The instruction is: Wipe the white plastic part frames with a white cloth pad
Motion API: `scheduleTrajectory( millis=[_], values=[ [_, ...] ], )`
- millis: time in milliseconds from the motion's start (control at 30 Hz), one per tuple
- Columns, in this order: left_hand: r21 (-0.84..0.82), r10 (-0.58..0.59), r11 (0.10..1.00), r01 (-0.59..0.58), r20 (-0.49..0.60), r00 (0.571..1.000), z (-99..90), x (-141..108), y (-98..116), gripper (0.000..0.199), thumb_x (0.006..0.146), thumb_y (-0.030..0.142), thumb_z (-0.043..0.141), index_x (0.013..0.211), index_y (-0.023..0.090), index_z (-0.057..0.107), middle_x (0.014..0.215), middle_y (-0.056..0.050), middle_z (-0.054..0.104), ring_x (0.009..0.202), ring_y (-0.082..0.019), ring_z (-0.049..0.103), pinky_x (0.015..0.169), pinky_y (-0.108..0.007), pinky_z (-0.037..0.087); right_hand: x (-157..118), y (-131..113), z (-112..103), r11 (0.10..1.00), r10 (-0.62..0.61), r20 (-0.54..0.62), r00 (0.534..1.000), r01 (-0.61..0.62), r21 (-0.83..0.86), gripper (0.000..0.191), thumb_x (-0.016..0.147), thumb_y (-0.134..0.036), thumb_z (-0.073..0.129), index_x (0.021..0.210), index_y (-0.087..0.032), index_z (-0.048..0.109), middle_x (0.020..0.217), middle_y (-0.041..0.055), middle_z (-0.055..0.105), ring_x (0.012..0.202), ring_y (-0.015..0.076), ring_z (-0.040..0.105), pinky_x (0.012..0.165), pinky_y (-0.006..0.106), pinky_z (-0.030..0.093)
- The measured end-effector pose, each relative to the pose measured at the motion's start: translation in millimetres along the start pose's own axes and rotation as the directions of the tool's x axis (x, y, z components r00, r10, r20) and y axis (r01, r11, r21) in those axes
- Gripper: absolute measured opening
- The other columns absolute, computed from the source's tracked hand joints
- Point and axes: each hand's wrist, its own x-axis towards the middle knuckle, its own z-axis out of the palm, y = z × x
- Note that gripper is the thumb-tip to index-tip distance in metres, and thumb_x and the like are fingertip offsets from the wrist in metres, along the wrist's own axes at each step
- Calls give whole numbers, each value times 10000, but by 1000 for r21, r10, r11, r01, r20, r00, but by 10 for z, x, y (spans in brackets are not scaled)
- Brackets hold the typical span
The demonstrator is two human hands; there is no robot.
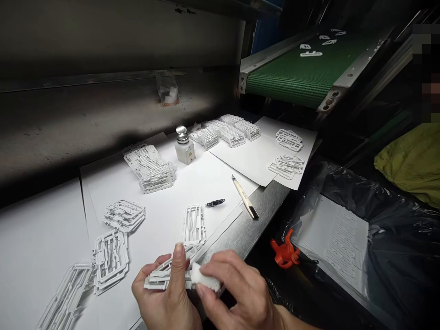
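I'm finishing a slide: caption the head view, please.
The left hand grips white frames while the right hand holds a white pad against them.

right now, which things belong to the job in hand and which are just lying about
Likely the job:
white frames, in left hand
white pad, in right hand
stacked frames

Untouched, seemingly lying about:
knife
clippers
bottle
orange plastic piece

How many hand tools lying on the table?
2: utility knife by the metal edge, small black tool left of it. Frame stacks may hide others.
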Motion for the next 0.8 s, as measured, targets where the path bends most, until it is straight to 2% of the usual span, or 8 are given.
scheduleTrajectory(
  millis=[167,267,367,467,533,600,700,800],
  values=[
    [-184,-95,978,104,55,994,-57,20,-23,500,526,290,810,907,257,489,875,23,582,673,-135,602,584,-217,516,56,69,-150,971,240,-2,971,-240,18,173,777,-73,586,943,-120,582,816,63,570,707,141,546,637,247,477],
    [-183,-213,957,226,89,973,-79,30,10,390,598,291,764,936,252,575,915,14,625,672,-105,594,556,-165,505,59,165,-249,916,401,-22,916,-400,37,131,795,-154,615,923,-157,590,802,27,574,669,118,530,616,232,455],
    [-227,-368,896,382,101,924,-66,21,74,297,680,260,696,963,233,608,949,-8,658,729,-109,615,581,-173,521,54,217,-309,787,602,12,798,-596,158,146,803,-258,631,915,-173,592,805,20,586,696,127,536,635,239,452],
    [-284,-489,812,510,145,860,-35,-12,142,182,757,234,616,938,216,618,903,-14,678,743,-122,644,635,-223,547,62,190,-323,558,738,211,640,-756,342,226,784,-338,654,896,-151,591,754,16,564,660,120,499,574,224,424],
    [-301,-517,784,543,166,840,-25,-35,171,184,787,211,579,967,220,613,861,-6,694,705,-116,654,658,-238,552,68,148,-317,426,752,322,575,-797,428,257,774,-355,662,883,-133,590,716,8,537,623,106,461,527,208,391],
    [-297,-510,787,540,177,842,-31,-51,181,207,809,189,544,1008,214,596,826,-4,707,695,-114,661,666,-228,549,69,111,-309,375,753,350,557,-801,467,263,770,-351,667,876,-123,589,710,7,527,618,101,444,517,202,373],
    [-259,-470,819,512,210,858,-59,-59,169,215,823,162,510,1021,200,585,802,-8,715,707,-111,664,646,-195,539,67,86,-299,383,751,346,562,-799,464,259,762,-340,677,865,-118,594,730,17,543,650,109,454,544,208,374],
    [-216,-458,831,513,256,851,-86,-62,150,251,817,148,504,1036,233,593,841,5,720,702,-101,661,619,-181,531,63,87,-282,385,748,349,564,-798,464,245,759,-329,681,854,-118,602,757,25,563,678,112,460,575,212,377]
  ],
)
